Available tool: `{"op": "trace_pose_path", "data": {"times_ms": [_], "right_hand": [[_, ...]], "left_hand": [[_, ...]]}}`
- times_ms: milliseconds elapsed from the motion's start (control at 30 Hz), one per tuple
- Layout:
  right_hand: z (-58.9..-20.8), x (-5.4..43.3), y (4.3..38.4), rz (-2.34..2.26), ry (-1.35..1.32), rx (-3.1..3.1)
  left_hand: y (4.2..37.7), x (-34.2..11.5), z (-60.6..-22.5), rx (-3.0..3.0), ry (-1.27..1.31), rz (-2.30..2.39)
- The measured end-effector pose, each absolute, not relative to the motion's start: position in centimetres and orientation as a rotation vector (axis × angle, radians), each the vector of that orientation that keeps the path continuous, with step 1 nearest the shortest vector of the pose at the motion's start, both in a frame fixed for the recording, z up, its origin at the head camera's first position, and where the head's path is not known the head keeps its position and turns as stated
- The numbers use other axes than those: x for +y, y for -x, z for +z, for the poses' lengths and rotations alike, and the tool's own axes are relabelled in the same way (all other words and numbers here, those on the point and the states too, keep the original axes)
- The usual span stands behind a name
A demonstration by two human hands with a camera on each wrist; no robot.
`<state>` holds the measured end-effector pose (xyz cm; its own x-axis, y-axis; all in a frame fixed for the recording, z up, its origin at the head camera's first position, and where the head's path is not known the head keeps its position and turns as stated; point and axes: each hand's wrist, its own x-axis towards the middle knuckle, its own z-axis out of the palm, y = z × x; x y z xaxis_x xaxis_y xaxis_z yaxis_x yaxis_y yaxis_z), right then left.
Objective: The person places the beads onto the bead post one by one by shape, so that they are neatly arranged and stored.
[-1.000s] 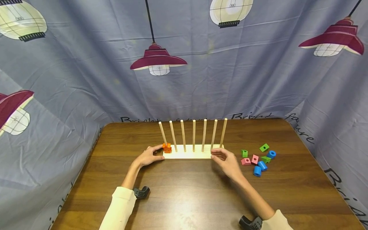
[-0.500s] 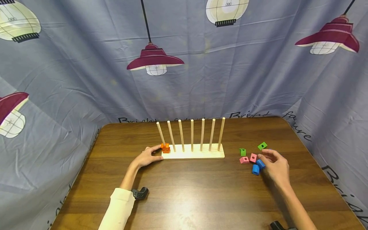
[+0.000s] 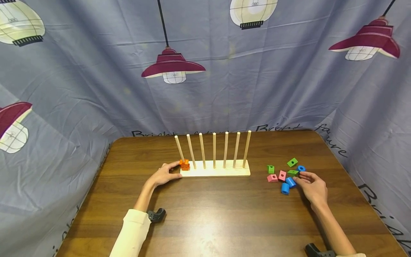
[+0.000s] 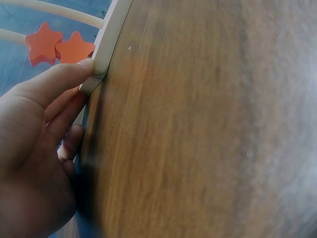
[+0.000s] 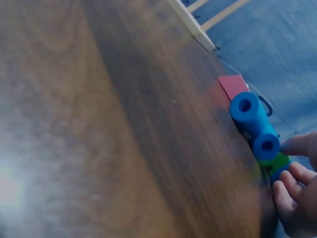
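Observation:
A pale wooden peg board [image 3: 221, 172] with several upright pegs stands on the table. Two orange star-shaped beads [image 3: 184, 166] are stacked on its leftmost peg; the left wrist view shows the star beads [image 4: 74, 48] close above the thumb. My left hand [image 3: 163, 175] holds the board's left end between thumb and fingers. At the right, my right hand [image 3: 314, 189] pinches a green triangular bead [image 3: 292, 172] at its right end. A blue cylinder bead [image 3: 301, 168] lies just behind the fingertips, and another blue cylinder [image 3: 290, 182] lies beside the thumb.
Around the right hand lie a third blue cylinder [image 3: 285, 189], two pink beads [image 3: 272, 178] and two more green beads [image 3: 292, 162]. The brown wooden table [image 3: 205, 210] ends at a grey-blue curtain [image 3: 212, 103] with printed lamps.
My right hand has travelled from the board's right end to the loose beads, where the green triangular bead has shifted slightly. My left hand stays at the board's left end.

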<state>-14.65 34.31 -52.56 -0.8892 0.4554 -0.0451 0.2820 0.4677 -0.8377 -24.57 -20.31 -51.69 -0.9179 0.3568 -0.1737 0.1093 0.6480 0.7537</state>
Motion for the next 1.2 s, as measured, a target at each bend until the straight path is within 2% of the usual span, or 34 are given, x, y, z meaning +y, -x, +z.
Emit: {"op": "trace_pose_path", "data": {"times_ms": [400, 700, 900, 1200], "right_hand": [[-52.6, 34.7, 16.2, 1.211, 0.644, -2.646], [-52.1, 34.1, 16.0, 1.135, 0.582, -2.557], [-49.3, 32.2, 16.0, 1.169, 0.443, -2.404], [-43.2, 26.5, 16.8, 1.582, 0.008, -2.059]], "left_hand": [[24.6, -20.3, -51.6, 2.577, -0.382, 1.141], [24.6, -20.3, -51.6, 2.576, -0.374, 1.149], [24.6, -20.3, -51.7, 2.572, -0.373, 1.149], [24.7, -20.4, -51.8, 2.579, -0.379, 1.136]]}}
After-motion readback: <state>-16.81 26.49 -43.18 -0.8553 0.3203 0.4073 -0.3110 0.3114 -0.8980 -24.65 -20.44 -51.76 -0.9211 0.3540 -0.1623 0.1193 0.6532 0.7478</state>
